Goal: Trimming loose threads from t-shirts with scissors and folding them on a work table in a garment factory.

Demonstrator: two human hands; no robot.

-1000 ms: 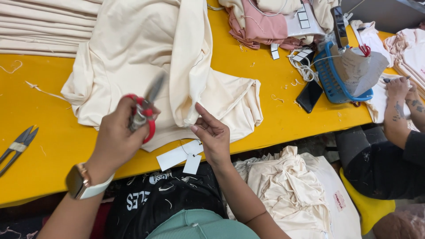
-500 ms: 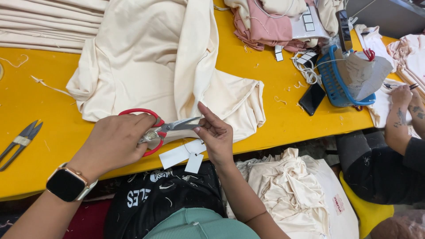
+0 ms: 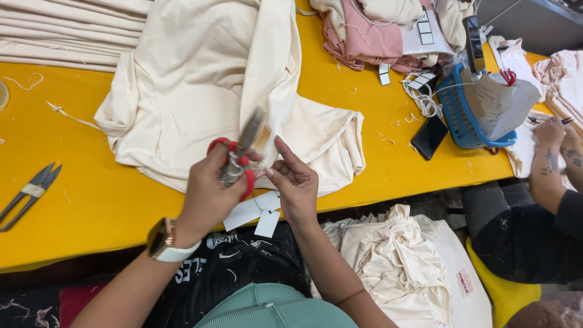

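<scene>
My left hand grips red-handled scissors, blades pointing up and away over a cream garment spread on the yellow table. My right hand sits just right of the scissors, fingers pinched at the garment's front edge by the blades. Two white paper tags hang from the garment below both hands. A watch is on my left wrist.
Metal thread snips lie at the table's left. Folded cream fabric is stacked far left. A blue basket, a dark phone and pink cloth sit far right. Another person's arm works at the right; cream garments pile below.
The scissors swung from lying flat toward the right to pointing upward, and my left hand rose with them. My right hand stayed at the garment's edge.
</scene>
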